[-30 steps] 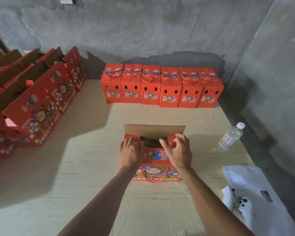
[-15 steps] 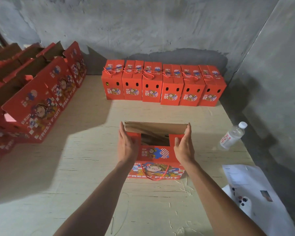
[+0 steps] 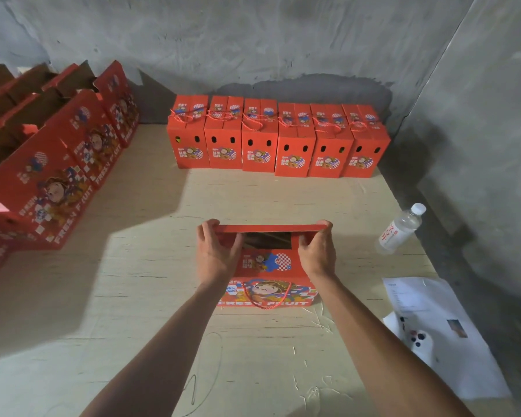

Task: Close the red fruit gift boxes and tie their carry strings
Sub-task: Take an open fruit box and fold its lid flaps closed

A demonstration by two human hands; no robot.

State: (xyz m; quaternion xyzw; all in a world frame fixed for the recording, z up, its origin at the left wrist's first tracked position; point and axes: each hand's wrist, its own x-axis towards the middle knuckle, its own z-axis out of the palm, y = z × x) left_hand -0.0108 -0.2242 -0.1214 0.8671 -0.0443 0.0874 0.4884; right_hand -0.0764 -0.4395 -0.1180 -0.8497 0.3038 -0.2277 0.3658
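Forearms reach out over the pale wooden bench (image 3: 103,296) toward a red fruit gift box (image 3: 268,266) standing near its middle, printed side facing the person. A red carry string (image 3: 266,299) hangs in a loop down that front face. The left hand (image 3: 215,254) holds the box's left end, fingers (image 3: 206,228) curled over the corner of the far top flap (image 3: 271,228); the right hand (image 3: 318,254) grips the right end the same way. The flap is folded down partway, with a dark gap into the box still showing beneath it. To the right lie white paper sheets (image 3: 427,299) with a white phone (image 3: 423,346) on them, and farther along a clear water bottle (image 3: 400,228) on its side. At the left edge stands a group of open red boxes (image 3: 51,182). Against the grey wall (image 3: 283,40) at the back, a row of six closed boxes (image 3: 278,145) stands side by side, strings lying across their tops.
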